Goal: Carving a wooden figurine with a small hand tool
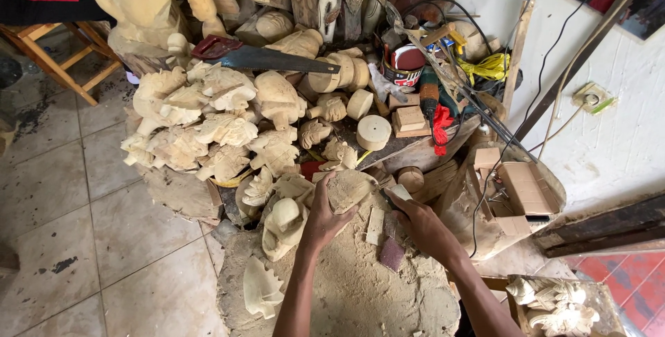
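Left hand [324, 220] gripping wood carving [348, 189], right hand [418, 220] just beside it

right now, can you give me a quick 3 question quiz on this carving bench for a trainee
1. True or false: the left hand grips a rough pale wood piece.
2. What lies across the pile of unfinished carvings at the back? A) a handsaw B) a paint roller C) a broom
3. Name the small dark red rectangle lying on the sawdust near the right hand.

Key
1. True. The left hand wraps the piece's left side, while the right hand holds a small tool against its right side; the tool's kind is too small to tell.
2. A, the handsaw with a red handle.
3. A sanding block, as far as it can be told.
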